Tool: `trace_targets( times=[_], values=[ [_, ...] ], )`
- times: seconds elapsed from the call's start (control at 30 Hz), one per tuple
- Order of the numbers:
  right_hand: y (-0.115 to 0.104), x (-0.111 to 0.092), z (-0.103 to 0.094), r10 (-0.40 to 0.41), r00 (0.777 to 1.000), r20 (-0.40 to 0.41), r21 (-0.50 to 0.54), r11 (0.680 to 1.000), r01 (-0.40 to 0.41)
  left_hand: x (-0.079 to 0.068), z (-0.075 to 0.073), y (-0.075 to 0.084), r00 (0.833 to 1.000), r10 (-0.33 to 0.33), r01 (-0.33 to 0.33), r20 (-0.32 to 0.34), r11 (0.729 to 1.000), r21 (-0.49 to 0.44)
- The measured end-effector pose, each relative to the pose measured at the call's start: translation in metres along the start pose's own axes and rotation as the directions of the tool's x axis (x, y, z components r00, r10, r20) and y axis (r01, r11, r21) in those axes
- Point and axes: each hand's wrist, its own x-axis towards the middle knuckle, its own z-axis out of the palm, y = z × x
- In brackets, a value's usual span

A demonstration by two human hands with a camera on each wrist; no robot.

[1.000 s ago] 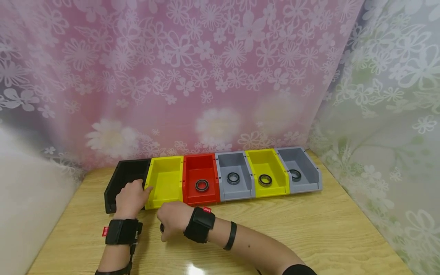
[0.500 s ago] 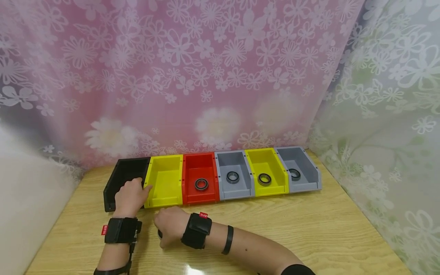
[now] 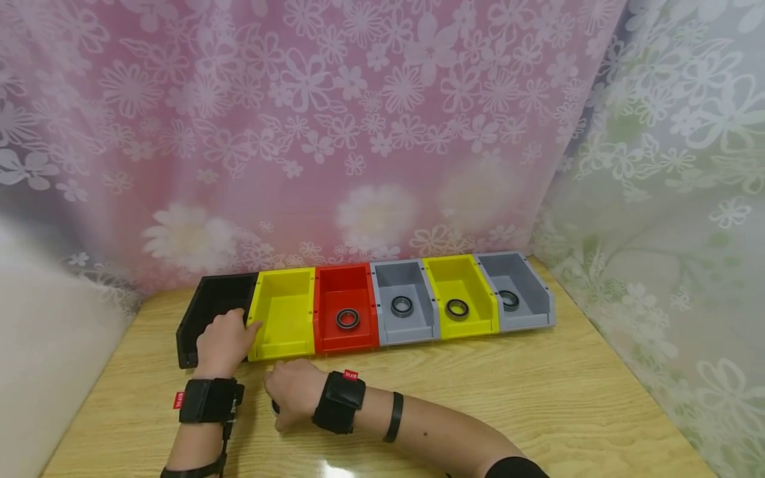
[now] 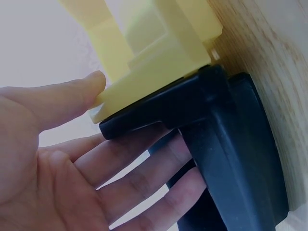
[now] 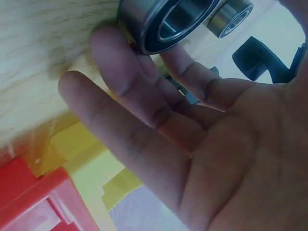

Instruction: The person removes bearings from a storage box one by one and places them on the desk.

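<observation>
The bearing point(image 5: 151, 29) is gripped in the bent fingers of the right hand point(image 3: 295, 392), low above the wooden table point(image 3: 448, 398), nearer than the row of bins and toward its left end. In the right wrist view, two fingers curl to its dark ring, one reaching in behind it, while the little finger lies stretched out, away from it. Whether the thumb presses the other side cannot be told. A second bearing point(image 5: 222, 20) appears just beyond, smaller in that view; whether it is touched is unclear.

The left hand point(image 3: 224, 342) pinches the adjoining walls at the near left of the row. Its thumb rests on the edge of the left yellow bin point(image 3: 283, 285); the other fingers, slightly bent and a little spread, reach into the black bin point(image 3: 221, 292) and touch its wall from within.

Rightward from there, four bins each have a ring on the floor: the red bin point(image 3: 345, 285) with a red-bin ring point(image 3: 347, 327), the left grey bin point(image 3: 397, 275) with another point(image 3: 402, 315), the right yellow bin point(image 3: 454, 279) likewise, and the right grey bin point(image 3: 508, 269), its ring against the left wall.
</observation>
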Motion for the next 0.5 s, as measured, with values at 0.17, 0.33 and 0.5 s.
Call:
trace_targets(
  times=[0.17,0.33,0.5],
  values=[
    [-0.0002,-0.0010,-0.0006,0.015,1.000,0.007,-0.002,1.000,-0.015,0.0000,0.0005,0.0002,1.000,0.006,-0.006,-0.001,1.000,-0.002],
    [-0.0008,-0.0021,-0.0022,0.023,1.000,0.015,-0.017,1.000,-0.023,0.0000,0.0010,0.0007,1.000,0.004,-0.004,0.003,1.000,-0.004],
    [-0.0017,-0.0012,-0.0039,0.043,0.999,0.032,-0.023,0.999,-0.043,-0.0003,-0.0005,0.0011,1.000,-0.005,0.005,0.001,1.000,-0.003]
  ],
)
